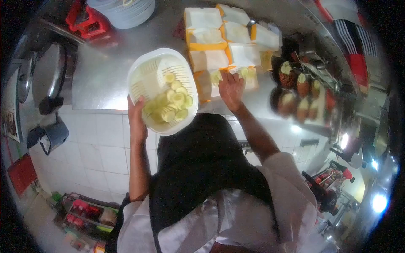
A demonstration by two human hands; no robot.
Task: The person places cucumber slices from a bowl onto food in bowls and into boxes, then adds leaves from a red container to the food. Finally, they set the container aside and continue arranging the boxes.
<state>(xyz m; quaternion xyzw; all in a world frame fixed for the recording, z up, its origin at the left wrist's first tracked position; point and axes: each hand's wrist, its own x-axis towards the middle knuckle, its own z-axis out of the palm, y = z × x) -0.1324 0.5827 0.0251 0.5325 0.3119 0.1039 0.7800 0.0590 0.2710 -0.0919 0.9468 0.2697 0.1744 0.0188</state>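
My left hand (pixel 137 111) grips the left rim of a white slotted basket (pixel 145 67), tilted above the counter's front edge. Several pale green cucumber slices (pixel 177 99) lie in its lower right part. My right hand (pixel 231 86) is over the nearest row of open boxes, its fingers bent and pressed together; whatever they may hold is hidden. Slices (pixel 244 73) show in a box right beside that hand. More open white and yellow boxes (pixel 209 57) stand in rows behind it.
White plates (pixel 122 12) are stacked at the back left, next to a red crate (pixel 86 23). Trays with brown food pieces (pixel 287 79) topped with green slices are on the right. A person in a striped garment (pixel 352 38) is at the upper right.
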